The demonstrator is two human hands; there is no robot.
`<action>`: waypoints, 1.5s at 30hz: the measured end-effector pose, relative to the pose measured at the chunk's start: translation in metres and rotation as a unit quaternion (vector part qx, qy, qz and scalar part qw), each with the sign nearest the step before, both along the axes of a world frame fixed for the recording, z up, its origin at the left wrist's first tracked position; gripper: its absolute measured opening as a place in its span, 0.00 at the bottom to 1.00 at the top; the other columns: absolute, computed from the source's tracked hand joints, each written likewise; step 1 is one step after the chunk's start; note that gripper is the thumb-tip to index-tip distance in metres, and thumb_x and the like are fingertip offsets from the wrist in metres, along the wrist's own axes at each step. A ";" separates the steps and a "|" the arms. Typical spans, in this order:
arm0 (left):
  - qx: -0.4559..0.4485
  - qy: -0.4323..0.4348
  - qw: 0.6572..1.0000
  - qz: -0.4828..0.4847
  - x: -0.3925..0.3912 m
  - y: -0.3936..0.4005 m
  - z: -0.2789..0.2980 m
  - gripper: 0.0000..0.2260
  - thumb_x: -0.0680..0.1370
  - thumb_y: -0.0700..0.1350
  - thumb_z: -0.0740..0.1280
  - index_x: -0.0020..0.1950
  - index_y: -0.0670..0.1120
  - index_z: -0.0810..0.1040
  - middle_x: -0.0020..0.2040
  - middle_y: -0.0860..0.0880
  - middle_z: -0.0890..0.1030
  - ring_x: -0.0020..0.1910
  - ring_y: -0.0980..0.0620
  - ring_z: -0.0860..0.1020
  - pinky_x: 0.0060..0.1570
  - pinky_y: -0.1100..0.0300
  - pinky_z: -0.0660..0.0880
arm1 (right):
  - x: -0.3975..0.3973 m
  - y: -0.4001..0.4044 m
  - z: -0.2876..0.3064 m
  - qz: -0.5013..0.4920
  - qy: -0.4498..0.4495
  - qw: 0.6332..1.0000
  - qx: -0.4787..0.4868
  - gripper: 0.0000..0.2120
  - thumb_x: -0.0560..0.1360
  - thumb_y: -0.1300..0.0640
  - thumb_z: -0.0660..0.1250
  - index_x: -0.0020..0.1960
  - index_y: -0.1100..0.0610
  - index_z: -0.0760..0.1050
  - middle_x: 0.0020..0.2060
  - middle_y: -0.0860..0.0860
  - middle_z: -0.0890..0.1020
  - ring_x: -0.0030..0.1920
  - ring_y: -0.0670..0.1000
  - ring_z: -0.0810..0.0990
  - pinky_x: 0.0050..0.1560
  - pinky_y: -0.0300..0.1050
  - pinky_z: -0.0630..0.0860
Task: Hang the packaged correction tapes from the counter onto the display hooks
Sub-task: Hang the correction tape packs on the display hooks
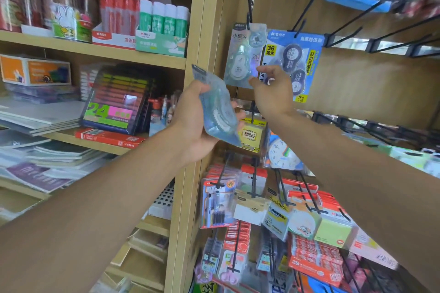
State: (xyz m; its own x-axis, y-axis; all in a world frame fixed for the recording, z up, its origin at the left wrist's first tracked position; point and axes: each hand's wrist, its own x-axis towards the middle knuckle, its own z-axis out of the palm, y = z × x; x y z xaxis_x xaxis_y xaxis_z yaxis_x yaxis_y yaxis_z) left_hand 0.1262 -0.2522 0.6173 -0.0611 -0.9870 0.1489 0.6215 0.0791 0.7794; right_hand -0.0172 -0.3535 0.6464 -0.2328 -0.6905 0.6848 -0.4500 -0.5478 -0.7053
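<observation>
We see the left hand raised in front of the wooden upright between shelf unit and peg wall, its grip closed round a stack of packaged correction tapes; the fingers curl behind the clear blue packs and the thumb lies over the near side, with the top edge of the stack tilted up and to the left. The right hand is up at the hanging pale correction tape pack, its fingers loosely bent and spread, thumb and fingertips at the pack's lower right corner; we cannot tell whether they pinch it or only touch it. That pack hangs on a black display hook, just beside a blue 36-metre multipack on the neighbouring hook. Further right, several black hooks stand bare. Below hang sticky notes, a toy clock pack and red eraser packs. On the left shelves stand green-and-white glue sticks and a 24-colour marker box.
</observation>
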 end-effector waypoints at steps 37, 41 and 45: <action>-0.211 -0.250 0.893 0.310 -0.024 -0.071 0.043 0.20 0.80 0.42 0.72 0.71 0.50 0.76 0.44 0.52 0.85 0.29 0.68 0.79 0.28 0.71 0.71 | 0.001 0.011 0.049 0.040 -0.056 0.995 -0.072 0.15 0.81 0.58 0.68 0.66 0.50 0.75 0.32 0.47 0.78 0.33 0.43 0.77 0.31 0.29 0.73; -0.224 -0.258 0.885 0.315 -0.025 -0.082 0.050 0.21 0.79 0.40 0.72 0.72 0.47 0.76 0.48 0.50 0.85 0.30 0.72 0.78 0.31 0.77 0.71 | 0.000 0.000 0.055 0.024 -0.038 0.996 -0.074 0.15 0.81 0.60 0.67 0.67 0.50 0.77 0.32 0.50 0.77 0.29 0.43 0.74 0.28 0.29 0.70; -0.229 -0.266 0.879 0.321 -0.025 -0.086 0.050 0.21 0.79 0.41 0.72 0.72 0.46 0.76 0.49 0.50 0.87 0.33 0.70 0.79 0.32 0.77 0.73 | -0.003 -0.004 0.057 0.019 -0.028 0.998 -0.062 0.14 0.81 0.59 0.67 0.66 0.50 0.78 0.30 0.49 0.76 0.23 0.38 0.71 0.27 0.27 0.68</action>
